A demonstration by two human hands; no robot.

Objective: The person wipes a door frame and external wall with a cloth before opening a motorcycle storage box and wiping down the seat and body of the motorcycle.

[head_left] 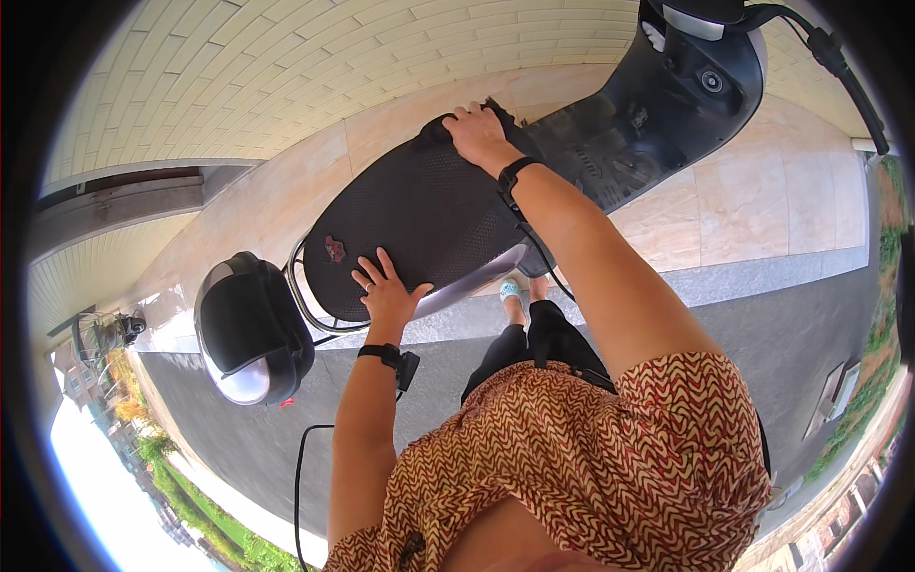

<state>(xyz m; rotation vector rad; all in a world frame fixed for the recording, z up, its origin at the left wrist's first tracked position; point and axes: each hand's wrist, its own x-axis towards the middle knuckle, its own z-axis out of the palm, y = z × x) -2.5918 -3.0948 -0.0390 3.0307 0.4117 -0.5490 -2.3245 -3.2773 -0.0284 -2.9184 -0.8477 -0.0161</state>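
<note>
A scooter stands in front of me with a wide black seat point(419, 210) covered in a mesh-textured fabric. My left hand point(386, 289) lies flat on the rear part of the seat, fingers spread. My right hand point(474, 129) grips the front edge of the seat cover, fingers curled over it, near the dark footwell point(610, 153). Both wrists wear black bands.
A black top box point(250, 329) sits behind the seat on a metal rack point(303, 305). The scooter's front panel and handlebar point(820, 48) are at the upper right. Beige paving, a brick wall and a grey asphalt strip surround it. My foot point(512, 291) stands beside the scooter.
</note>
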